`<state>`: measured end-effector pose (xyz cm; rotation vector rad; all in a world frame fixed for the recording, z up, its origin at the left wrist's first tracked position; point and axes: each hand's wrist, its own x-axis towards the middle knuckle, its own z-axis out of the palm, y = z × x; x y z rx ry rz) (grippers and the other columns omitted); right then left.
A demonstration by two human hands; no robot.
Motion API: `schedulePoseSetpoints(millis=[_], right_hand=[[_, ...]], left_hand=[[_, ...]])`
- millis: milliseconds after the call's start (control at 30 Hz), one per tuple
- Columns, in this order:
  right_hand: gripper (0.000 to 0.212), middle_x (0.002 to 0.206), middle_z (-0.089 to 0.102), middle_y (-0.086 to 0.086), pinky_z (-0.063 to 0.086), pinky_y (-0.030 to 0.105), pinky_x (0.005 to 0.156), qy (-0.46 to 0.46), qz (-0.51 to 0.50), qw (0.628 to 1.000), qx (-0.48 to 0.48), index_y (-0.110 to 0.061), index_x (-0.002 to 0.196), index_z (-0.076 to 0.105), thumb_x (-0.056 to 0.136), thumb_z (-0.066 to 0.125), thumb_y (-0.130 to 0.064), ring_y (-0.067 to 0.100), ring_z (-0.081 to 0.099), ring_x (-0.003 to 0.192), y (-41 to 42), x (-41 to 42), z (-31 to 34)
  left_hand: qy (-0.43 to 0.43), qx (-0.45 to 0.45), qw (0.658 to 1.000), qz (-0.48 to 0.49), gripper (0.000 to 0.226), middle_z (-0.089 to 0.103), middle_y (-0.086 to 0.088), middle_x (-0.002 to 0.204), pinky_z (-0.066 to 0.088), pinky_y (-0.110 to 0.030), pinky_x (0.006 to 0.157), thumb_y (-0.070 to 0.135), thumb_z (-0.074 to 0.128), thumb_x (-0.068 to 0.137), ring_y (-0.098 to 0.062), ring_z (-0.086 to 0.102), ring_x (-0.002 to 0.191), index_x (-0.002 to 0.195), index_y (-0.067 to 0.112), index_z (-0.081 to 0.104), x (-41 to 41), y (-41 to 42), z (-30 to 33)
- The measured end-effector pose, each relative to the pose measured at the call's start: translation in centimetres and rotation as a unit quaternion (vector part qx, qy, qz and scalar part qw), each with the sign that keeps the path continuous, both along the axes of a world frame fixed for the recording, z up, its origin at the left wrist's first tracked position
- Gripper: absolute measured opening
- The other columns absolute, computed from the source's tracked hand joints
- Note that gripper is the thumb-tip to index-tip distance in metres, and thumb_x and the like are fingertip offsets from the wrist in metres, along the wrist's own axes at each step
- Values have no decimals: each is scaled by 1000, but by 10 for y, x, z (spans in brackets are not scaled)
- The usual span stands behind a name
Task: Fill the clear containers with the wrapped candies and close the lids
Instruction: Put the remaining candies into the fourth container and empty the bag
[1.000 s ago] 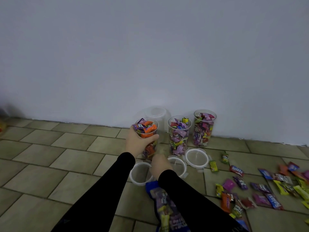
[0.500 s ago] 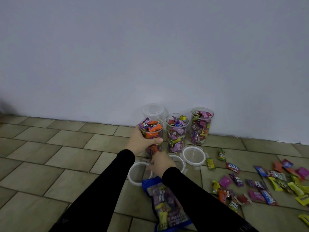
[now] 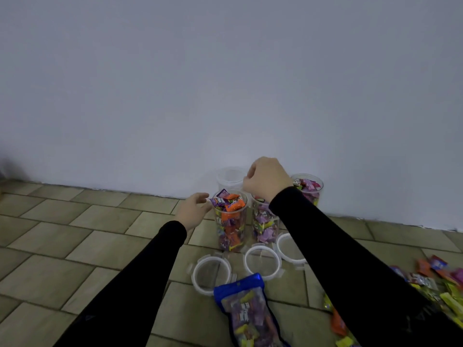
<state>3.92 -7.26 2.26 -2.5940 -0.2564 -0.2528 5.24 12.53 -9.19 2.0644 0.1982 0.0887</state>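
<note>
Three clear containers stand filled with wrapped candies near the wall: the left container [image 3: 230,222], the middle container [image 3: 263,227] and the right container [image 3: 310,188]. An empty container [image 3: 228,178] stands behind them. My left hand [image 3: 195,209] hovers with relaxed fingers just left of the left container's rim, apart from it. My right hand [image 3: 266,179] is raised above the middle container with curled fingers, close to the empty container's rim; nothing shows in it. Three white-rimmed lids [image 3: 211,274] [image 3: 262,262] [image 3: 288,247] lie on the floor in front.
A blue candy bag [image 3: 248,314] lies on the tiled floor [image 3: 75,241] between my arms. Several loose wrapped candies [image 3: 441,284] are scattered at the right. The white wall [image 3: 225,83] rises right behind the containers.
My left hand has let go of the left container, which now stands on the floor. My right hand has risen from beside the lids to above the middle container.
</note>
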Motion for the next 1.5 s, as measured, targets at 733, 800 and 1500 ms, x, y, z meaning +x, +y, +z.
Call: schedulePoseSetpoints(millis=[733,800,1500], right_hand=[[54,137,53,5,38,25,99,89,82,990,66,-13,137,50,90,63,-35,18,55,119,-3,85,-34],[54,138,52,2,39,25,98,69,85,988,106,-16,139,49,90,63,-34,16,56,115,-2,77,-28],[31,114,63,-11,46,14,75,-140,12,904,404,-18,124,61,98,50,-30,-4,58,88,-152,-78,17]], left_hand=[[-59,-9,993,-106,50,61,-2,127,53,-31,82,4,69,85,-27,62,107,130,21,54,63,-1,-2],[-102,52,989,-97,57,57,7,126,47,-15,71,12,70,85,-15,60,105,136,26,49,58,3,12],[-434,105,884,-137,68,34,7,127,38,-17,96,62,45,88,-12,46,118,146,29,33,-70,-160,84]])
